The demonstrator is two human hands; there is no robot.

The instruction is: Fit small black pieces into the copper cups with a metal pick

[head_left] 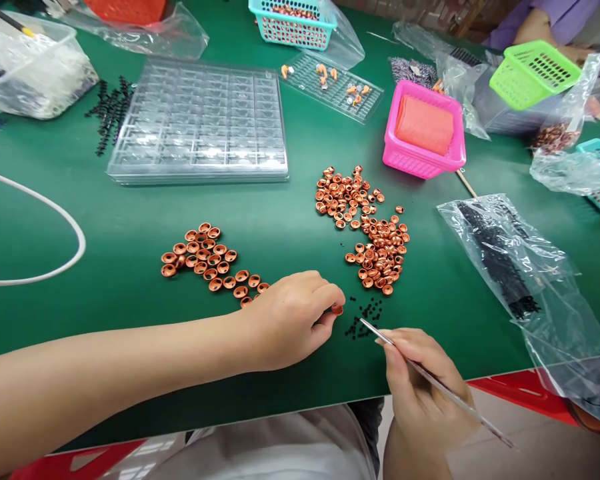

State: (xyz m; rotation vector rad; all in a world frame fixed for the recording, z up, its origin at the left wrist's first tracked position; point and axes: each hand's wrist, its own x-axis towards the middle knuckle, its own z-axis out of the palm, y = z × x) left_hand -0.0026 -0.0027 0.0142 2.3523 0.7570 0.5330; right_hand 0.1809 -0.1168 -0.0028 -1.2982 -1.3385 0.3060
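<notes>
My left hand point(295, 320) pinches a small copper cup point(337, 310) between thumb and fingertips, low over the green table. A thin pointed tool point(440, 385) is gripped in my right hand point(425, 387), its tip at a scatter of tiny black pieces point(370, 311). Beyond my hands lies a pile of copper cups point(383, 250), joined at the back by another heap point(343, 197). To the left, more copper cups point(205, 253) rest mostly with their hollow side up, some partly hidden behind my left hand.
Stacked clear trays point(200, 127) lie at the back left beside black sprues point(111, 113). A pink basket point(424, 163) with a red block stands at the back right. A plastic bag point(510, 267) of black parts lies right. Another person's purple sleeve point(555, 20) shows behind.
</notes>
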